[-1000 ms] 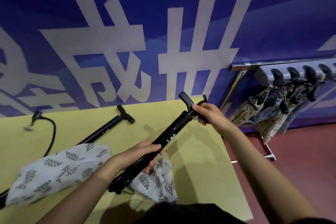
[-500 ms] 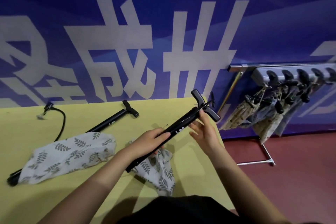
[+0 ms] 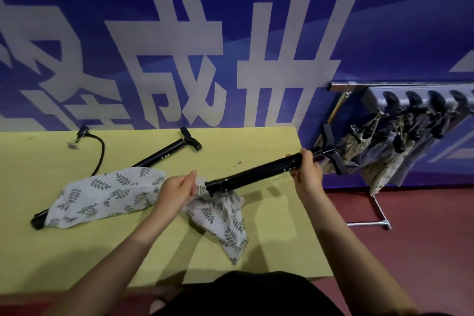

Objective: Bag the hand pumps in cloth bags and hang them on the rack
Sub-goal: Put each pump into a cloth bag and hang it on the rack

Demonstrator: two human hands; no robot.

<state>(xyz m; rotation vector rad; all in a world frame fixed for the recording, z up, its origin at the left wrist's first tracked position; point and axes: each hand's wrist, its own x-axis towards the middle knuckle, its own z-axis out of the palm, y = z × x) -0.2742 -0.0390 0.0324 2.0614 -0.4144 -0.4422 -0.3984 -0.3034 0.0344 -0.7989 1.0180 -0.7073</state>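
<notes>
Head cam shows my right hand (image 3: 306, 173) with fingers wrapped round the black hand pump (image 3: 259, 173) near its handle end, holding it above the yellow table (image 3: 256, 143). My left hand (image 3: 177, 191) pinches the leaf-print cloth bag (image 3: 223, 223) at the pump's base. At 9 o'clock a second pump (image 3: 164, 155) lies under another bag (image 3: 107, 194). At 3 o'clock, bagged pumps hang on the rack (image 3: 420, 100).

left hand (image 3: 177, 191) let go of the pump (image 3: 259, 172) barrel and now pinches the leaf-print bag (image 3: 223, 215) mouth at its bottom end (right hand (image 3: 306, 172) slid onto the barrel).
</notes>
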